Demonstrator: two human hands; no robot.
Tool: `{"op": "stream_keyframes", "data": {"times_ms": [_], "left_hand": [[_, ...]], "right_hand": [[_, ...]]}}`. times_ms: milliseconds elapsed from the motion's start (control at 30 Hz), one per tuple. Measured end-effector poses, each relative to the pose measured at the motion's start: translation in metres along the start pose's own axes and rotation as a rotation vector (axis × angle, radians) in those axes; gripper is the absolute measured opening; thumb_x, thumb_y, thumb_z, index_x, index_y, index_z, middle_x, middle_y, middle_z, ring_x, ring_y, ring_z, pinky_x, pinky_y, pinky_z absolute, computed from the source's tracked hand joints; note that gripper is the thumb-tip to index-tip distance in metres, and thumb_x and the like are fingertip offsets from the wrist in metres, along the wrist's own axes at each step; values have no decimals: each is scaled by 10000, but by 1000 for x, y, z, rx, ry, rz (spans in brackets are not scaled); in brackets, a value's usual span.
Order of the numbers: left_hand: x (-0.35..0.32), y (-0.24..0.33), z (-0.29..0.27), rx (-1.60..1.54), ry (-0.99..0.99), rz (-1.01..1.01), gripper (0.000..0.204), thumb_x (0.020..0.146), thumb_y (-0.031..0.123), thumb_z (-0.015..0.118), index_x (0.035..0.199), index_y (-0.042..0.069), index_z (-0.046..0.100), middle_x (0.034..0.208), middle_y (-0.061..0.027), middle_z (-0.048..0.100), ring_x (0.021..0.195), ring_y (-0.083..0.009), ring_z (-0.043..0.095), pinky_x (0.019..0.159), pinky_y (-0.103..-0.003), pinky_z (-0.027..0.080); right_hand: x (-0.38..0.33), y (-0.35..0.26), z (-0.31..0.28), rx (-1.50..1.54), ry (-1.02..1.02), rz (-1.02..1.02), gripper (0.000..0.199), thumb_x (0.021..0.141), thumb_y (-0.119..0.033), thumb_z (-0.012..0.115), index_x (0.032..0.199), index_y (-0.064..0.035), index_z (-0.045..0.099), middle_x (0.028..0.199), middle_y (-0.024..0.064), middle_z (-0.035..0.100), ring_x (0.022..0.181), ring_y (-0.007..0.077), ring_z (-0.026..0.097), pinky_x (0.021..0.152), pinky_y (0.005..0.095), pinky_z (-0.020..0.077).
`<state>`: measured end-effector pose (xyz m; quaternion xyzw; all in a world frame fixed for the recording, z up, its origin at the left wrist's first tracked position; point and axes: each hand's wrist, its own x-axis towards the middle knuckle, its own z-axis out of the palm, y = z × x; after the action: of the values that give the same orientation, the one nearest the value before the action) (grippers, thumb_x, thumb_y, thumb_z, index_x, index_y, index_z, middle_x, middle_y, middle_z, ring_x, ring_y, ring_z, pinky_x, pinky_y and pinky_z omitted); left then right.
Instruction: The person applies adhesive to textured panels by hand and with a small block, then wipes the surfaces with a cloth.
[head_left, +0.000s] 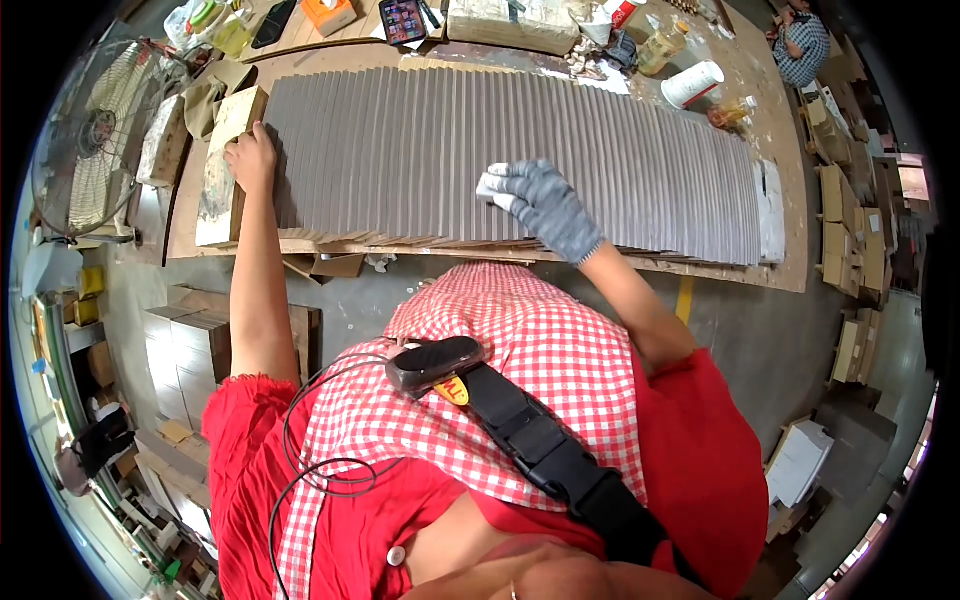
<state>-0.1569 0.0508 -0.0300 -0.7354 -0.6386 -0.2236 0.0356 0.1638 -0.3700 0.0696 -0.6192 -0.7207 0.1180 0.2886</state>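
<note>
A long row of grey strips (400, 150), standing tightly side by side, stretches across the board on the table. My bare left hand (252, 160) grips the edge of a pale, stained wooden block (221, 200) pressed against the row's left end. Over the middle of the row is my right hand (548, 208), in a grey knitted glove with white fingertips. Its fingers are pinched together low over the strips; a small whitish piece seems to be between them, but its kind cannot be made out. Another whitish block (769, 210) stands at the row's right end.
Along the table's far side are a phone (404, 22), an orange box (328, 14), a long pale block (512, 24), a white can (692, 85) and bottles (662, 48). A fan (100, 135) stands at left. Cartons (185, 345) sit on the floor. Another person (800, 48) is far right.
</note>
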Motion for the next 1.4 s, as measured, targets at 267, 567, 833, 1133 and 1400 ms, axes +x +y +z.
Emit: {"op": "stream_keyframes", "data": {"times_ms": [267,567,833,1133,1400], "left_hand": [[-1,0,-5,0,-16,-19,646,998,536,389,1150,-24,675,1222,-347,528,1168,-498,487,993,-560,402],[-2,-7,-1,38,87,39,612,1002,518,411,1098,-18,691,1138,-336,572,1092,-496,534,948,-552,436],[-3,-1,-4,24,54,11,623,1004,533,400,1128,-10,680,1185,-327,551,1116,-483,518,961,-563,421],[-1,-4,-12,83,-2,-24,628,1002,531,407,1146,-22,670,1216,-341,539,1167,-487,502,982,-570,414],[-3,6,-20,74,-16,-81,647,1011,535,385,1150,-33,662,1238,-335,535,1180,-484,494,1011,-554,403]], "right_hand": [[-36,-16,23,194,-142,61,292,905,-132,660,1192,-128,717,1278,42,657,1158,206,575,1041,341,418],[-24,-8,34,284,-21,81,250,895,-79,653,1131,-72,734,1194,103,688,1115,245,617,1060,374,432],[11,18,21,58,-2,27,231,938,-131,597,1127,-100,725,1222,58,673,1112,232,590,1045,348,420],[135,110,-3,-19,91,21,169,832,-147,755,975,-58,766,987,132,723,940,298,664,944,407,503],[169,167,3,-49,151,180,140,904,-129,678,1011,-81,754,1011,114,707,975,254,626,995,376,469]]}}
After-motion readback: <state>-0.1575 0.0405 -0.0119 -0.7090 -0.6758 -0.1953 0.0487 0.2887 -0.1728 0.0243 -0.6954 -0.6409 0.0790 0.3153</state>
